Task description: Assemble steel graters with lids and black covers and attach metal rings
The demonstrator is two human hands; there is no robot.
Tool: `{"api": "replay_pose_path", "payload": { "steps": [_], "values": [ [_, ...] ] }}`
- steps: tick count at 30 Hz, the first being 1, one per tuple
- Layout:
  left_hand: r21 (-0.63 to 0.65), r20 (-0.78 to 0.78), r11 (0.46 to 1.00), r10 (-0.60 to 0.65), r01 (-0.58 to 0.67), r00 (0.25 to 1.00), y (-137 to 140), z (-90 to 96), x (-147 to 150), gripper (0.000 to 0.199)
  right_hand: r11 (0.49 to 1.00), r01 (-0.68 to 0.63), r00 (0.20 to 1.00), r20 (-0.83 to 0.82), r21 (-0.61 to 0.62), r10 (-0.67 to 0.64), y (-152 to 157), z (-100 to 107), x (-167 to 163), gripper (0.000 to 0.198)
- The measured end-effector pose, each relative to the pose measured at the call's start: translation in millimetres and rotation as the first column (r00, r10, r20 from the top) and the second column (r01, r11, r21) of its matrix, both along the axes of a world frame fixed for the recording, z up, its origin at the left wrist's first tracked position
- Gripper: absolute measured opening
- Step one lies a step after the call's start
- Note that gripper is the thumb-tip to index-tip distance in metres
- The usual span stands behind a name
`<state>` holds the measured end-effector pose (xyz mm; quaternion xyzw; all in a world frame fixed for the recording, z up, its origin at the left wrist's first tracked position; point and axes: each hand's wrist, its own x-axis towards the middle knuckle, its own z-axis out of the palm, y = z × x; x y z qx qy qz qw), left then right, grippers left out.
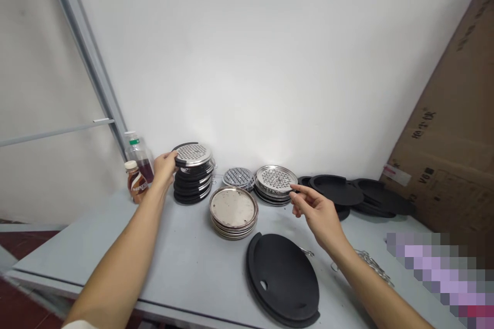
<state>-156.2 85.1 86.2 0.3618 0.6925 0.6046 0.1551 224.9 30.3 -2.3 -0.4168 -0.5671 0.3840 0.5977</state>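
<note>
My left hand (164, 165) grips the rim of the top assembled disc, a perforated metal plate in a black ring (192, 154), on a stack of like discs (193, 184) at the back left of the grey table (116, 257). My right hand (316, 212) hovers open, fingers apart, just right of a stack of perforated metal plates (275, 181). A stack of plain metal pans (233, 211) sits between my arms. A large black round base (283, 276) lies near the front edge.
Two drink bottles (138, 169) stand left of the black stack. Another perforated plate (238, 177) lies at the back. Several black round bases (339, 190) spread at the back right. A large cardboard box (451, 133) leans at the right. Metal chain (372, 263) lies by my right forearm.
</note>
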Motion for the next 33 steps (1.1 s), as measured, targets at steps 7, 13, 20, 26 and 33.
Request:
{"api": "replay_pose_path", "payload": {
  "steps": [7, 13, 20, 26, 33],
  "values": [
    [0.174, 0.276, 0.783, -0.621, 0.598, 0.733, -54.3, -19.6, 102.4, 0.027, 0.998, 0.05, 0.983, -0.179, 0.043, -0.042, -6.1, 21.1, 11.4, 0.047],
    [0.243, 0.405, 0.476, -0.842, 0.845, 0.358, -99.9, -57.2, 183.7, 0.038, 0.993, 0.035, 0.999, -0.011, -0.111, -0.036, 0.3, 21.7, 30.6, 0.065],
    [0.151, 0.315, 0.477, -0.853, 0.866, 0.415, -112.9, -59.5, 186.4, 0.047, 0.946, -0.221, 0.963, -0.208, -0.238, 0.173, -8.1, 28.9, 25.7, 0.041],
    [0.159, 0.32, 0.528, -0.827, 0.834, 0.463, -113.5, -54.6, 175.2, 0.044, 0.941, -0.233, 0.938, -0.314, -0.247, 0.15, 6.0, 30.3, 53.1, 0.031],
    [-0.002, 0.564, 0.44, -0.741, 0.898, 0.364, -145.6, -60.0, 177.0, 0.059, 0.972, -0.083, 0.747, -0.66, -0.218, -0.084, 30.8, 30.8, 109.9, 0.011]
  ]
}}
